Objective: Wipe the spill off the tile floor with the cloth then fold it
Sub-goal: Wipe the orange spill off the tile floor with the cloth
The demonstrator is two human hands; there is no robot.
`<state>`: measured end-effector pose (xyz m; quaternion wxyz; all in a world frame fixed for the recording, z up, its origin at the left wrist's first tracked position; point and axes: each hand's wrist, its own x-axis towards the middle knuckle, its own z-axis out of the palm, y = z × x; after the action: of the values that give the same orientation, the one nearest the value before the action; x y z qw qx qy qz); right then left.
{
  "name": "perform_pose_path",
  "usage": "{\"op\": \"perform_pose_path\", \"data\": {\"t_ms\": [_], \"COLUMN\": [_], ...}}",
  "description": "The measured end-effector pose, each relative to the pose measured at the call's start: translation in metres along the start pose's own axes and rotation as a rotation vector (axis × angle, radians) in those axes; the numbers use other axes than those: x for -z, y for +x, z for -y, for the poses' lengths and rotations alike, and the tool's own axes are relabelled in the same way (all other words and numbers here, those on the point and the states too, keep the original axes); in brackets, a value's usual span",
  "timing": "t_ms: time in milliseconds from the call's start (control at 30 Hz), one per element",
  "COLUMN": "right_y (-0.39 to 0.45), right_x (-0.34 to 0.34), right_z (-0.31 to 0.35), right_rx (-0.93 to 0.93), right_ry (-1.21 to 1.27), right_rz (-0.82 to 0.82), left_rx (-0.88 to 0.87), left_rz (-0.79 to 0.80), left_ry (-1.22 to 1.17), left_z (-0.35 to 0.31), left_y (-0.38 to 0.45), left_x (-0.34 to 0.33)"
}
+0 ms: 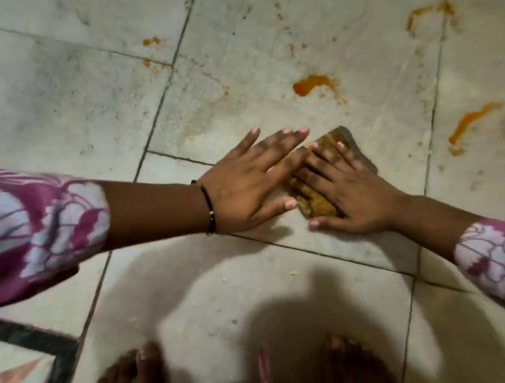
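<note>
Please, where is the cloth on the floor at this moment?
The cloth lies folded on the tile floor just right of the head view's centre, pressed under the right hand, with the left hand beside it and orange spill beyond.

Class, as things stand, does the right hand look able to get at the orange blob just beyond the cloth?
Probably yes: the right hand lies flat on the cloth, and only bare tile separates it from the orange blob.
</note>
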<state>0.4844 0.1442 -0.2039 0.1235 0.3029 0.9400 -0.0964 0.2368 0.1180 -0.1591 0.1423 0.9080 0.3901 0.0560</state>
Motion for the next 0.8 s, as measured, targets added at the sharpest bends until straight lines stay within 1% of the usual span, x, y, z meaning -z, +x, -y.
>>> {"op": "perform_pose_path", "data": {"t_ms": [33, 100, 167, 233, 267, 300, 367, 400, 433, 467, 500, 533, 600, 633, 667, 733, 800], "right_y": [-0.008, -0.021, -0.041, -0.062, -0.073, -0.085, -0.113, -0.123, -0.13, -0.131, -0.126, -0.115, -0.08, -0.061, -0.042, -0.018, -0.021], "right_x": [-0.002, -0.011, -0.022, -0.034, -0.039, -0.044, -0.049, -0.048, -0.044, -0.041, -0.037, -0.033, -0.022, -0.019, -0.016, -0.013, -0.017], "right_z": [0.0, 0.009, 0.027, 0.053, 0.065, 0.072, 0.07, 0.059, 0.045, 0.028, 0.008, -0.012, -0.047, -0.059, -0.065, -0.055, -0.024], "right_rx": [-0.07, -0.221, -0.364, -0.457, -0.469, -0.443, -0.306, -0.231, -0.2, -0.224, -0.311, -0.447, -0.727, -0.815, -0.846, -0.776, -0.622], "right_ry": [0.04, 0.117, 0.176, 0.204, 0.201, 0.189, 0.14, 0.127, 0.115, 0.086, 0.062, 0.06, 0.146, 0.174, 0.184, 0.172, 0.129], "right_rz": [-0.02, -0.085, -0.152, -0.18, -0.18, -0.167, -0.142, -0.128, -0.109, -0.11, -0.126, -0.155, -0.218, -0.242, -0.253, -0.247, -0.234], "left_rx": [-0.026, 0.045, 0.198, 0.353, 0.423, 0.487, 0.559, 0.561, 0.54, 0.515, 0.506, 0.509, 0.524, 0.529, 0.531, 0.535, 0.529], "left_rz": [0.01, 0.026, 0.019, -0.022, -0.058, -0.093, -0.119, -0.105, -0.079, -0.057, -0.049, -0.051, -0.046, -0.036, -0.026, -0.012, -0.011], "left_ry": [0.038, 0.076, 0.036, -0.062, -0.11, -0.154, -0.185, -0.149, -0.094, -0.049, -0.026, -0.011, -0.007, -0.013, -0.007, -0.002, 0.007], "left_z": [0.002, 0.007, 0.005, -0.007, -0.015, -0.024, -0.043, -0.051, -0.056, -0.057, -0.058, -0.057, -0.055, -0.056, -0.057, -0.059, -0.058], "left_y": [0.017, 0.036, 0.048, 0.052, 0.053, 0.052, 0.049, 0.044, 0.039, 0.037, 0.036, 0.037, 0.038, 0.039, 0.04, 0.04, 0.039], "left_x": [-0.005, -0.019, -0.036, -0.053, -0.061, -0.069, -0.082, -0.088, -0.093, -0.096, -0.098, -0.099, -0.098, -0.098, -0.096, -0.096, -0.097]}}
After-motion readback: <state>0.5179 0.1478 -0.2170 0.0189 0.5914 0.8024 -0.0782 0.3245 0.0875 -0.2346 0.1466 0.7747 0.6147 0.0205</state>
